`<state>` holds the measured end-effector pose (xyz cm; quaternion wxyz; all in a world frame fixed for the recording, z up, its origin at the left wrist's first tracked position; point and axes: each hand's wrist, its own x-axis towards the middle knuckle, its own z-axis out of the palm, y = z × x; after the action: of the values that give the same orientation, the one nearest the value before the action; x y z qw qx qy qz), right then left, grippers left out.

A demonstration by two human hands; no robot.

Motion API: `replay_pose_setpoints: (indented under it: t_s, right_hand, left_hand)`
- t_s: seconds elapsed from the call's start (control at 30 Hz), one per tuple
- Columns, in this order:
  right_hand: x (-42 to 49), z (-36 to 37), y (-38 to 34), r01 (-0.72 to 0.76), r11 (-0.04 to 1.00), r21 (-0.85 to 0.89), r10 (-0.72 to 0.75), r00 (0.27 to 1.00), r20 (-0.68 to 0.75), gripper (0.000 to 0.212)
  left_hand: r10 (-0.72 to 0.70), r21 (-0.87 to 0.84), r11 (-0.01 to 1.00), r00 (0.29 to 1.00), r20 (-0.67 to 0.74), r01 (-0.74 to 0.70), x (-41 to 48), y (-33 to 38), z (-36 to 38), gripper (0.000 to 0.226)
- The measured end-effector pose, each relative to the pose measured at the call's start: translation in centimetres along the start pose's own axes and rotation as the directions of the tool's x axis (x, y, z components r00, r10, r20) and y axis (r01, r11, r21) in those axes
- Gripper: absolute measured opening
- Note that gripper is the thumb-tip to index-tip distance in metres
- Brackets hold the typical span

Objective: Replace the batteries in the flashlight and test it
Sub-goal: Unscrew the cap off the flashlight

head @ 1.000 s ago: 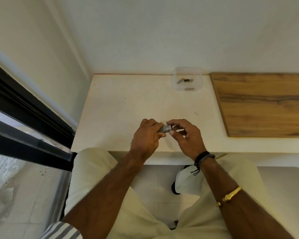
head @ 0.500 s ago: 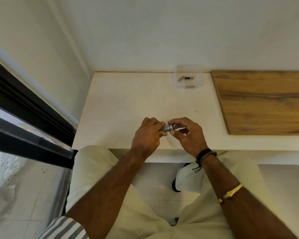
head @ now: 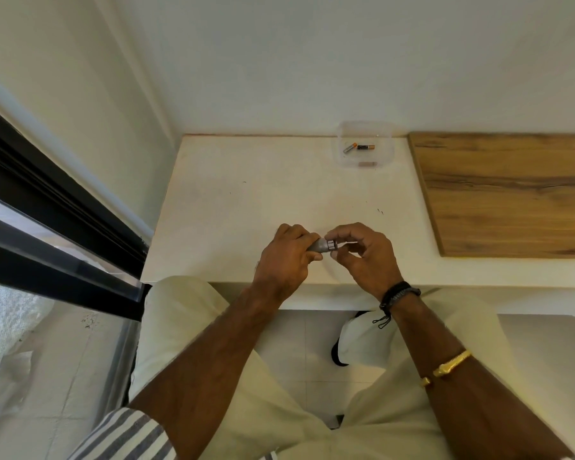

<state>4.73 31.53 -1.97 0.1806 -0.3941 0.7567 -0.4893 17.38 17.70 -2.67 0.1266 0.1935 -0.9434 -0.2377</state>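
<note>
A small grey flashlight (head: 322,245) is held just above the near edge of the white table (head: 246,200). My left hand (head: 286,257) grips its body, which is mostly hidden in the fist. My right hand (head: 362,252) pinches the flashlight's right end with thumb and forefinger. At the back of the table stands a clear plastic box (head: 339,154); inside lie a grey battery (head: 350,148), a black and copper battery (head: 365,147) and a small pinkish piece (head: 366,164).
A wooden board (head: 512,194) covers the table's right part. White walls close the back and left. A dark window frame (head: 57,234) runs along the left. My legs in pale trousers are under the table's near edge.
Both hands stay joined on the flashlight at the same spot. The fingers of my right hand have shifted slightly around the flashlight's end.
</note>
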Motion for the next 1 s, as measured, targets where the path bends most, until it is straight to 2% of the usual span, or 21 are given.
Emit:
replay_pose_setpoints:
  t_s: [0.07,0.17,0.23,0.4,0.57,0.63,0.77,0.9,1.0]
  right_hand:
    - [0.05,0.03,-0.17,-0.003,1.000,0.030,0.003,1.000,0.003,0.032]
    - [0.07,0.31,-0.48,-0.145,0.989,0.021,0.146,0.988,-0.043,0.032]
    - [0.04,0.39,-0.28,-0.191,0.981,-0.032,0.188,0.980,-0.061,0.027]
    - [-0.07,0.43,0.15,-0.098,0.995,-0.035,0.096,0.994,-0.056,0.016]
    - [-0.04,0.06,-0.01,0.022,1.000,-0.014,-0.022,1.000,-0.003,0.030]
    - [-0.01,0.16,-0.08,-0.005,1.000,0.015,0.005,1.000,0.000,0.034]
    - [0.06,0.37,-0.07,-0.186,0.982,0.015,0.186,0.982,-0.031,0.029]
    - [-0.09,0.41,0.12,-0.136,0.990,-0.023,0.135,0.990,-0.043,0.018]
    - [-0.08,0.25,0.06,-0.048,0.998,-0.050,0.046,0.998,-0.032,0.020]
  left_hand:
    - [0.005,0.000,1.000,1.000,-0.004,-0.005,-0.03,0.02,0.03,0.026]
    - [0.013,0.006,1.000,1.000,-0.012,-0.013,0.00,0.10,0.04,0.026]
    - [0.018,0.009,1.000,1.000,-0.005,-0.018,-0.05,0.09,0.10,0.026]
    - [0.017,0.003,1.000,1.000,0.001,-0.017,0.01,-0.05,0.16,0.026]
    - [0.015,0.001,1.000,1.000,0.004,-0.015,0.08,-0.11,0.13,0.027]
    - [0.018,0.004,1.000,1.000,0.005,-0.018,0.04,-0.11,0.16,0.028]
    - [0.015,0.010,1.000,1.000,0.010,-0.015,0.01,-0.07,0.13,0.027]
    - [0.027,0.004,1.000,0.999,0.019,-0.027,-0.05,-0.10,0.17,0.027]
    - [0.010,0.005,1.000,1.000,0.014,-0.010,-0.02,-0.11,0.17,0.027]
